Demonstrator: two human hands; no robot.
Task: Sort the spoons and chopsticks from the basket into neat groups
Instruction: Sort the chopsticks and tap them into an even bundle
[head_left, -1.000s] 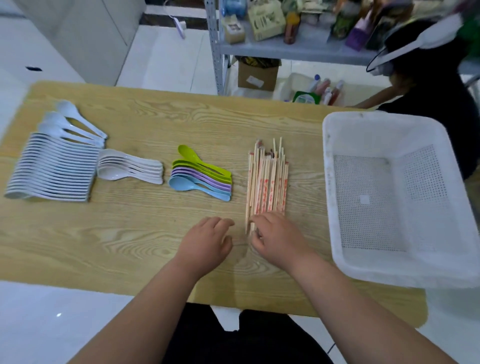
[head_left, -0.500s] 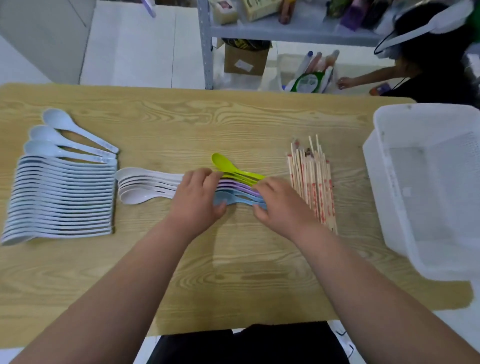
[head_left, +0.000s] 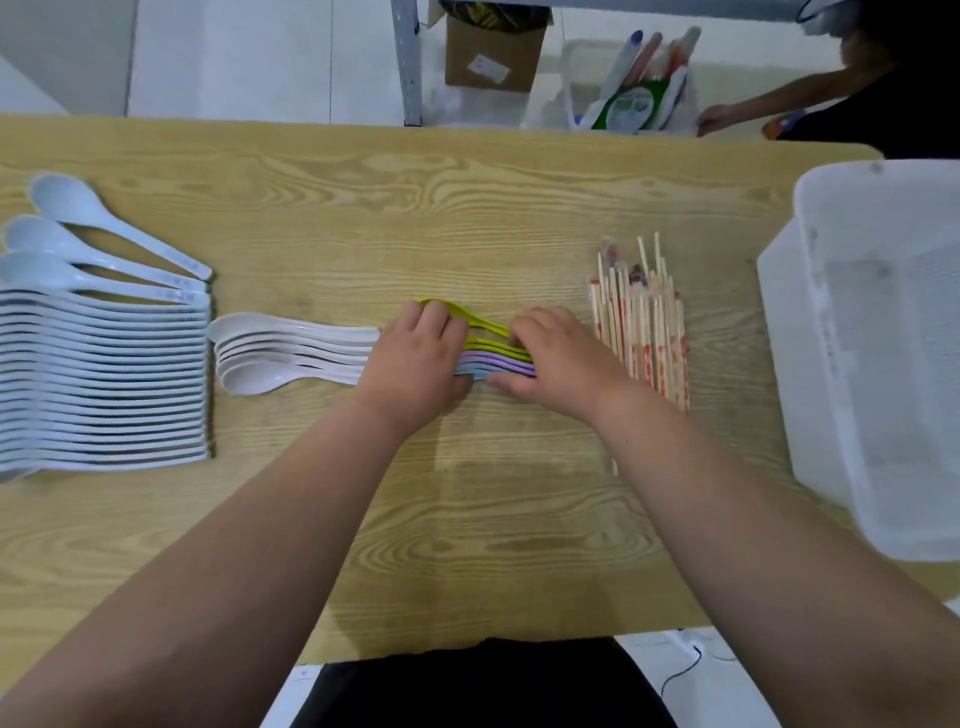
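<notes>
A small stack of coloured spoons (head_left: 496, 359), green, purple and blue, lies at the middle of the wooden table (head_left: 467, 208). My left hand (head_left: 421, 358) curls over their bowl ends and hides them. My right hand (head_left: 553, 361) clasps the handle ends, thumb at the near side. A bundle of wrapped chopsticks (head_left: 644, 332) lies just right of my right hand. The white basket (head_left: 779, 312) stands at the right edge; nothing shows inside it. White spoons (head_left: 291, 353) lie left of my left hand, and a long row of pale blue spoons (head_left: 104, 379) fills the far left.
Beyond the table's far edge stand a metal shelf leg (head_left: 408, 62), a cardboard box (head_left: 493, 47) and a bin of packaged items (head_left: 634, 88). Another person (head_left: 831, 93) crouches at the back right. The table's near edge is close to my body.
Both hands moved from the chopsticks' near ends over to the coloured spoons and closed in on the stack. The view shifted left, so the basket now sits at the right edge.
</notes>
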